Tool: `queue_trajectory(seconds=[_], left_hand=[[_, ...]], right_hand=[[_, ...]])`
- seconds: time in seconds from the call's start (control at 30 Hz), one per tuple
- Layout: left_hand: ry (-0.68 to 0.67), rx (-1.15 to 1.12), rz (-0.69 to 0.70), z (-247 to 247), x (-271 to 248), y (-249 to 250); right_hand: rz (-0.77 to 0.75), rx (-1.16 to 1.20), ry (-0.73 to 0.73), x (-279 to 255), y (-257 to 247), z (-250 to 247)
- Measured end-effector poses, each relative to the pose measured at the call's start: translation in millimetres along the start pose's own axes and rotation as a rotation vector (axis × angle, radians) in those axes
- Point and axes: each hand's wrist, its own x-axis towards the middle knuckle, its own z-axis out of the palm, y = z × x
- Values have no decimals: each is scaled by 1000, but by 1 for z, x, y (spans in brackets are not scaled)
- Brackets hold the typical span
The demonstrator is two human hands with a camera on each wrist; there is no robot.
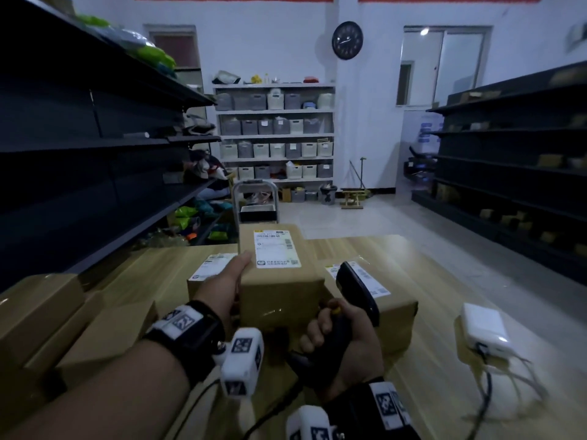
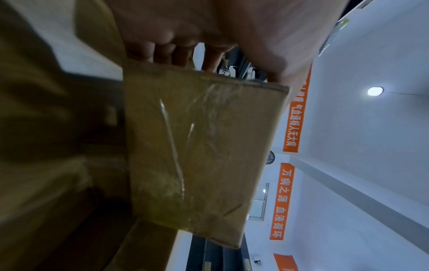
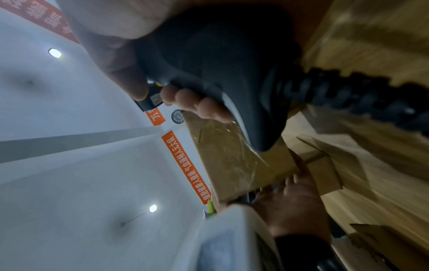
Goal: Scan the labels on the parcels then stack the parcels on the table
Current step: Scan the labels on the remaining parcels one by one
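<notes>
The left hand (image 2: pixel 209 27) fills the top, at twelve o'clock, its fingers (image 2: pixel 162 53) curled over the upper edge of a taped cardboard parcel (image 2: pixel 199 146) at centre. More cardboard boxes (image 2: pixel 41 128) blur at nine o'clock. Orange banners (image 2: pixel 284 199) and a ceiling lamp (image 2: pixel 374 91) sit toward three o'clock.

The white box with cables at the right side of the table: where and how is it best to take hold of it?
Probably grip the white box across its two long sides, coming from above. It lies flat on the table with its top free, and the cables leave from its near end, so avoid that end. Both hands are busy now: the left hand holds a parcel, the right hand the scanner.
</notes>
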Motion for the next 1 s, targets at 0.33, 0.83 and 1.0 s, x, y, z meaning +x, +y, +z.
queue_trajectory(seconds=[0.33,0.83,1.0], left_hand=[[-10,57,-70,13,30,-4],[61,151,130,-59,-52,-20],[249,462,293,-99,-63,-18]], right_hand=[[31,-2,-132,-3,9,2],[139,-294,-241,0,31,-3],[159,-294,-217,2,31,-4]])
